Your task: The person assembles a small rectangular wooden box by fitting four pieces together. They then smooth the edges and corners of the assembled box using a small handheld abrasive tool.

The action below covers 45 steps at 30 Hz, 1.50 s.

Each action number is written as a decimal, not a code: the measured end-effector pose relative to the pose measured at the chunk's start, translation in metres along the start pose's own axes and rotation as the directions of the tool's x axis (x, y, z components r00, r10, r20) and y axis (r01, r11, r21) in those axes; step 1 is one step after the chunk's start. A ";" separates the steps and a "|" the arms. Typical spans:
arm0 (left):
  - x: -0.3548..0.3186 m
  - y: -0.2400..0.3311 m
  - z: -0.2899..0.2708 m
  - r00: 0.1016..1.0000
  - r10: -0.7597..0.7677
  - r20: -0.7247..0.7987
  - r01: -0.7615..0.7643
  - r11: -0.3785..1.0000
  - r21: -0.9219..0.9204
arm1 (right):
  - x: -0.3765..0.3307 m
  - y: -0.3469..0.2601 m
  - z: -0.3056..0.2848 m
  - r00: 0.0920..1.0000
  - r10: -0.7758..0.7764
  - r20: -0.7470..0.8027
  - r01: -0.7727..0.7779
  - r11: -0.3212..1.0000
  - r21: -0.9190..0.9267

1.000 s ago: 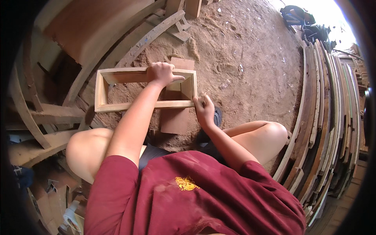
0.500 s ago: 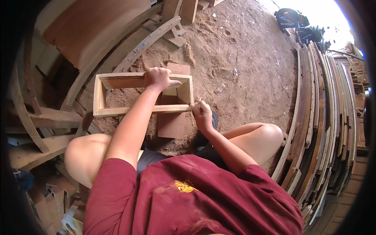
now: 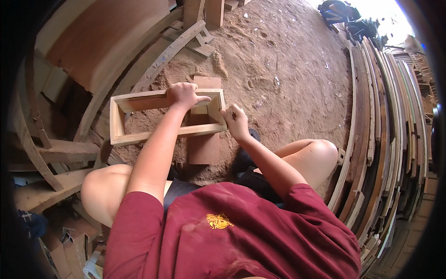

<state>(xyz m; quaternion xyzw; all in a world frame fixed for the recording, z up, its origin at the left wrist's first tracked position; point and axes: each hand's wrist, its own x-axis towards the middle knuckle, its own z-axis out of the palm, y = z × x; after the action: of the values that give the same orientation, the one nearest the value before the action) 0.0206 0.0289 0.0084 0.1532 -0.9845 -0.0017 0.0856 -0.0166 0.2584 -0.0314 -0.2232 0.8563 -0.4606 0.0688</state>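
While left hand (image 3: 183, 94) still grips wooden frame (image 3: 121, 118) | right hand (image 3: 235, 122) stays closed at its corner.

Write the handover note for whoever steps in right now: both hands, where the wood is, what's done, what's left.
Left hand: gripping the far rail of the frame, index finger pointing along it.
Right hand: closed at the frame's right end, near its front corner; whether it holds anything small cannot be seen.
Frame: open rectangular wooden box, all four sides joined, lying on the dirt floor in front of the knees, its right end resting over a flat board.
Stacked planks stand along the right.
Done: frame is assembled.
Left: whatever is being worked at the right end; no tool is visible.
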 end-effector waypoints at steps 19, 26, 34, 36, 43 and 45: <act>-0.002 -0.001 0.000 1.000 0.003 0.018 -0.003 1.000 0.006 | -0.043 0.014 -0.012 0.989 0.062 0.135 -0.073 0.994 0.085; -0.002 0.002 -0.002 1.000 0.004 0.025 -0.003 1.000 -0.028 | -0.016 0.004 -0.010 0.997 -0.052 0.061 0.054 0.998 -0.032; 0.000 0.002 -0.001 1.000 -0.001 0.026 0.001 1.000 -0.009 | -0.024 0.001 -0.018 0.989 -0.112 0.095 0.124 0.983 -0.134; 0.000 0.002 0.001 0.999 0.008 -0.033 -0.008 1.000 0.006 | -0.010 -0.003 -0.011 0.990 -0.126 0.066 0.133 0.984 -0.120; -0.003 0.000 0.004 0.999 0.029 -0.035 -0.030 0.999 -0.021 | -0.040 0.018 -0.011 0.986 -0.159 0.055 0.155 0.985 0.073; -0.003 0.001 -0.001 1.000 0.000 0.030 0.002 0.999 -0.048 | -0.037 0.018 -0.009 0.996 -0.068 0.060 0.065 0.997 0.051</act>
<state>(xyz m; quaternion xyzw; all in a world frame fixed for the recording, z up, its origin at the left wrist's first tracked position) 0.0227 0.0311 0.0088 0.1515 -0.9853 -0.0276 0.0744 0.0081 0.2904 -0.0445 -0.2639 0.8342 -0.4765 0.0854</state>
